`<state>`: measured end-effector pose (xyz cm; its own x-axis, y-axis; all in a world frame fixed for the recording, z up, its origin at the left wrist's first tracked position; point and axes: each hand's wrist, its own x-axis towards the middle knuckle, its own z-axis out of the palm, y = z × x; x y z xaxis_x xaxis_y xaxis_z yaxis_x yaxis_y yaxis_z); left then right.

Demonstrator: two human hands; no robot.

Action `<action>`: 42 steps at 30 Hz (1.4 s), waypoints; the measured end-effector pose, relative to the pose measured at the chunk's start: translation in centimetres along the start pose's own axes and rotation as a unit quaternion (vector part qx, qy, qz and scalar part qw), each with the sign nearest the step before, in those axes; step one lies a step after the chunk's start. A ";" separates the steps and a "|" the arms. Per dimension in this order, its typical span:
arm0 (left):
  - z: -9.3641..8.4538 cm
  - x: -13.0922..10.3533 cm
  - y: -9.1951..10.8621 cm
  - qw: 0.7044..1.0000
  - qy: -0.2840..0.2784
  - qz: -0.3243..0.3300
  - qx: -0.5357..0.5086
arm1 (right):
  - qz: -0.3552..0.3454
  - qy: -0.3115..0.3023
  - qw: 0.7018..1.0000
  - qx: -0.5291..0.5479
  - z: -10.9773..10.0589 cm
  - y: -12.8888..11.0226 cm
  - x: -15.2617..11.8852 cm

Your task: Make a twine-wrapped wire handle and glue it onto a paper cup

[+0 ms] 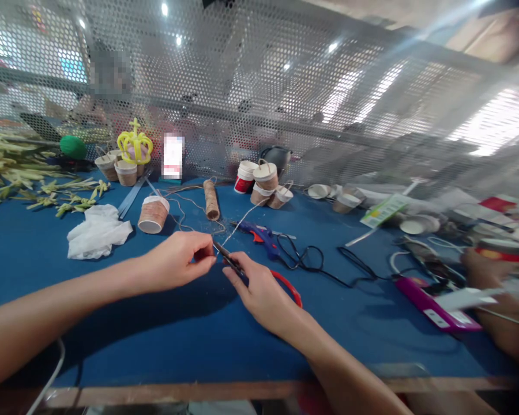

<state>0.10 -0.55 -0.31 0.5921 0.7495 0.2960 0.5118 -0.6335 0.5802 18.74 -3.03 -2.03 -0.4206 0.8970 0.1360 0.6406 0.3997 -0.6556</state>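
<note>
My left hand (pixel 184 257) pinches the end of a thin white twisted cord (pixel 241 221) above the middle of the table. Close by on the right, my right hand (pixel 259 288) is closed round dark scissors (pixel 231 262) with a red handle, their tip at the cord beside my left fingertips. From there the cord runs up toward the brown-wrapped cups (pixel 266 176) at the back. A blue glue gun (pixel 263 239) lies just beyond my right hand. Behind my left hand stand a single wrapped cup (pixel 153 214) and a roll of twine (pixel 211 200).
White cloth (pixel 98 231) and green plant stems (pixel 8 158) lie left on the blue table (pixel 164 328). A yellow crown (pixel 135 144) and a phone (pixel 172 157) stand behind. At right are black cable, a purple power strip (pixel 432 305) and another person's hand (pixel 480 271) at a red-and-white cup.
</note>
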 end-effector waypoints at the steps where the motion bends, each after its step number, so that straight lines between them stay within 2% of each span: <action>1: -0.7 0.1 -0.2 0.998 -0.054 0.012 -0.004 | 0.003 -0.021 0.999 0.033 -0.3 -0.1 -0.1; 2: -1.4 0.3 -0.5 0.996 -0.079 0.027 -0.010 | 0.008 -0.046 0.996 0.077 -0.5 -0.1 -0.2; 3: -1.9 0.4 -0.6 0.997 -0.063 0.035 -0.015 | 0.014 -0.075 0.989 0.129 -0.8 -0.2 -0.3; 5: -2.5 0.5 -0.8 0.998 0.026 0.059 -0.002 | 0.026 -0.137 0.963 0.231 -1.1 -0.4 -0.6; 7: -2.3 0.6 -0.6 0.991 0.061 0.122 0.008 | 0.033 -0.197 0.930 0.310 -1.3 -0.6 -0.8; 9: -1.5 0.6 -0.4 0.983 0.042 0.179 -0.003 | 0.036 -0.247 0.894 0.371 -1.2 -0.7 -0.8; 11: -0.9 0.6 -0.4 0.978 0.024 0.207 -0.022 | 0.035 -0.280 0.858 0.429 -1.1 -0.7 -0.9; 14: -0.7 0.4 -0.4 0.978 0.045 0.203 -0.036 | 0.033 -0.308 0.803 0.509 -1.0 -0.6 -0.9; 16: -1.0 0.3 -0.3 0.984 0.078 0.155 -0.052 | 0.027 -0.315 0.783 0.535 -1.1 -0.4 -1.0; 17: -1.2 0.3 -0.2 0.987 0.087 0.114 -0.071 | 0.023 -0.313 0.787 0.531 -1.2 -0.4 -1.0; 18: -1.3 0.2 -0.1 0.988 0.090 0.068 -0.102 | 0.019 -0.304 0.805 0.510 -1.3 -0.4 -1.1; 20: -1.3 0.2 0.2 0.979 0.072 -0.018 -0.191 | 0.015 -0.245 0.876 0.415 -1.6 -0.3 -1.0; 22: -1.1 0.2 0.5 0.955 0.046 -0.068 -0.286 | 0.016 -0.123 0.956 0.264 -1.7 -0.2 -0.8; 23: -0.9 0.2 0.6 0.942 0.038 -0.081 -0.324 | 0.015 -0.050 0.982 0.183 -1.7 0.0 -0.7; 24: -0.7 0.2 0.6 0.931 0.032 -0.090 -0.353 | 0.012 0.015 0.994 0.109 -1.6 0.1 -0.6; 26: -0.3 0.3 0.8 0.918 0.029 -0.105 -0.381 | -0.004 0.097 0.995 0.005 -1.3 0.6 -0.3; 28: -0.1 0.2 0.9 0.917 0.031 -0.117 -0.380 | -0.018 0.124 0.991 -0.050 -1.1 1.0 -0.1; 32: 0.2 0.1 1.0 0.923 0.037 -0.122 -0.362 | -0.037 0.141 0.984 -0.106 -0.9 1.3 -0.1; 38: 0.4 -0.1 1.0 0.937 0.042 -0.116 -0.326 | -0.038 0.160 0.979 -0.123 -0.9 1.3 -0.1; 40: 0.3 -0.2 1.0 0.930 0.031 -0.120 -0.347 | -0.038 0.159 0.979 -0.121 -0.9 1.2 0.0; 42: 0.2 -0.1 1.0 0.901 0.007 -0.131 -0.414 | -0.042 0.156 0.979 -0.122 -0.9 1.2 0.0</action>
<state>0.67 -1.31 0.08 0.5083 0.8582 0.0722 -0.0099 -0.0779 0.9969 20.06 -2.35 -2.14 -0.2867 0.8575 0.4271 0.7626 0.4741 -0.4401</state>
